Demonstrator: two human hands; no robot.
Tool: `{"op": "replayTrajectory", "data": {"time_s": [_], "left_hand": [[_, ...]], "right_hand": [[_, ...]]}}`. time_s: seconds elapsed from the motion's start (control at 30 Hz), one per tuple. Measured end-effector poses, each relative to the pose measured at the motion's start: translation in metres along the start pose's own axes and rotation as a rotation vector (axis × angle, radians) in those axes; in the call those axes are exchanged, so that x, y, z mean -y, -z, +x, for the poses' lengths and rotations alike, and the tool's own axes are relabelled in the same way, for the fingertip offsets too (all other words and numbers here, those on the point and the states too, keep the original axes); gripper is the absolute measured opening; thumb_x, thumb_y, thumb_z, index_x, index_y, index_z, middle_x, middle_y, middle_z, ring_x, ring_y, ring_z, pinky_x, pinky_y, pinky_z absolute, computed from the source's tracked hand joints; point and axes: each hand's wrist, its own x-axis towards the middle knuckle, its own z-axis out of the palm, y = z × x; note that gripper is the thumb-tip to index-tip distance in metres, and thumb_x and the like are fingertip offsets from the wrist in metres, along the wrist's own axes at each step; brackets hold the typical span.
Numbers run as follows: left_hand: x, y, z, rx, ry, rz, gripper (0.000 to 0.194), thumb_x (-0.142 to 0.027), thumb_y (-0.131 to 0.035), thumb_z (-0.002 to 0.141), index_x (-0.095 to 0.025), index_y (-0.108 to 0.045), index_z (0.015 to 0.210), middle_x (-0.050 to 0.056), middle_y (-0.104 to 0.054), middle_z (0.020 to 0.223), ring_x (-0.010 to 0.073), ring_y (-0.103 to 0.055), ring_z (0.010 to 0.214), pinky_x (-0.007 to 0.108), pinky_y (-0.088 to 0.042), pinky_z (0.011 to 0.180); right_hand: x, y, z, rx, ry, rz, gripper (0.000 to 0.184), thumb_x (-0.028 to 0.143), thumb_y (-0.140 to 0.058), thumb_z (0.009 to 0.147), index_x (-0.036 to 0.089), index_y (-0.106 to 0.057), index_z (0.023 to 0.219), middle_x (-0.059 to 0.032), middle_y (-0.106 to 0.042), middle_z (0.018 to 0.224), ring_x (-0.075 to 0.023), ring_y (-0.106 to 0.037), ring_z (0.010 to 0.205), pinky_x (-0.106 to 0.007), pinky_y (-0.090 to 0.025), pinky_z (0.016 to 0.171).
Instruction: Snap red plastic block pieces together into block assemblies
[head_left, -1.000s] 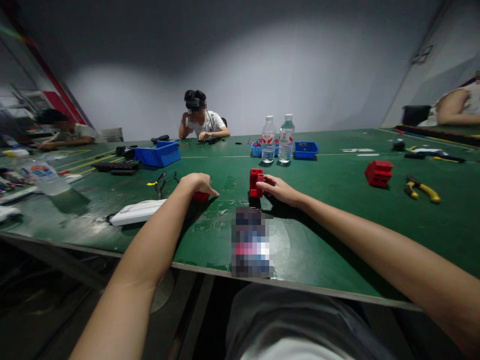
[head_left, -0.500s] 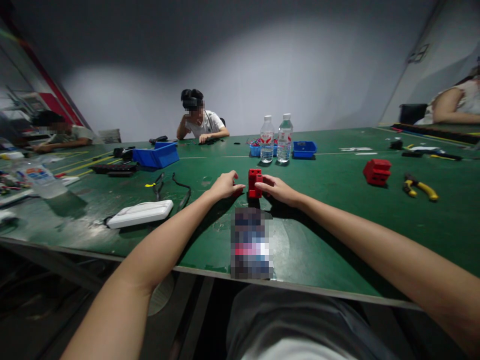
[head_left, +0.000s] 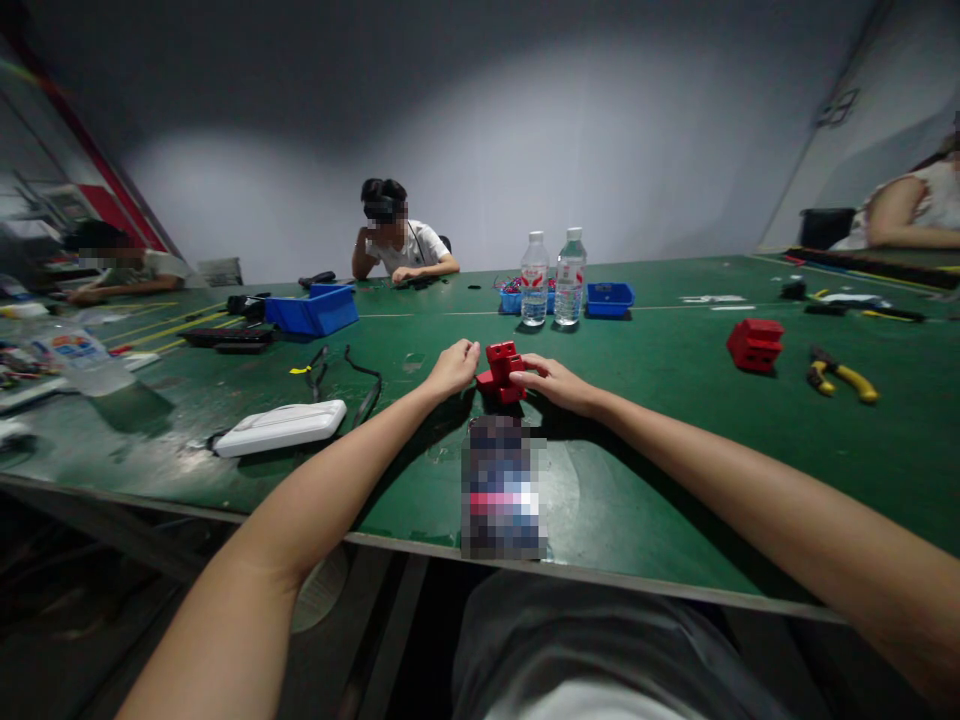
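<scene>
A red plastic block (head_left: 501,372) lies tilted on the green table (head_left: 675,440) straight ahead of me. My left hand (head_left: 452,366) is curled against its left side, with a second red piece partly hidden under the fingers. My right hand (head_left: 553,382) grips the block's right side with thumb and fingers. Both forearms stretch out over the table's near edge.
Another red block (head_left: 756,344) and yellow-handled pliers (head_left: 838,376) lie to the right. Two water bottles (head_left: 553,278) and blue bins (head_left: 312,308) stand further back. A white flat device (head_left: 280,427) and black cables (head_left: 360,385) lie left. Other people sit at the far and side edges.
My left hand moved right from its spot near the white device, carrying a red piece to the block. The block went from upright to tilted between both hands.
</scene>
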Motion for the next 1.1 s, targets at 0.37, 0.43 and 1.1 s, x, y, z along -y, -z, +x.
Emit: {"op": "replayTrajectory", "data": {"time_s": [0.37, 0.43, 1.1], "left_hand": [[-0.011, 0.001, -0.005, 0.289, -0.053, -0.381, 0.068, -0.078, -0.049, 0.073, -0.012, -0.066, 0.08, 0.003, -0.061, 0.066, 0.0131, -0.052, 0.059, 0.025, -0.039, 0.058], [-0.012, 0.001, -0.007, 0.32, -0.014, -0.428, 0.069, -0.078, -0.054, 0.069, -0.012, -0.065, 0.086, 0.002, -0.06, 0.066, 0.0121, -0.051, 0.058, 0.025, -0.038, 0.056], [-0.016, -0.008, -0.009, 0.265, 0.099, -0.789, 0.051, -0.048, -0.079, 0.056, -0.012, -0.06, 0.086, 0.002, -0.063, 0.076, 0.0128, -0.059, 0.067, 0.027, -0.046, 0.066]], "right_hand": [[0.002, -0.002, -0.001, 0.025, -0.01, 0.011, 0.054, 0.057, -0.052, 0.088, 0.016, -0.064, 0.121, -0.0096, -0.066, 0.119, -0.0245, -0.06, 0.108, -0.038, -0.045, 0.096], [0.001, -0.002, 0.0, 0.054, 0.001, 0.033, 0.055, 0.057, -0.05, 0.089, 0.016, -0.063, 0.123, -0.009, -0.066, 0.122, -0.0242, -0.06, 0.109, -0.037, -0.044, 0.097], [0.0, -0.004, -0.001, 0.001, -0.047, -0.211, 0.089, 0.073, -0.003, 0.089, 0.02, -0.07, 0.117, -0.0074, -0.071, 0.112, -0.0273, -0.063, 0.109, -0.041, -0.041, 0.1]]}}
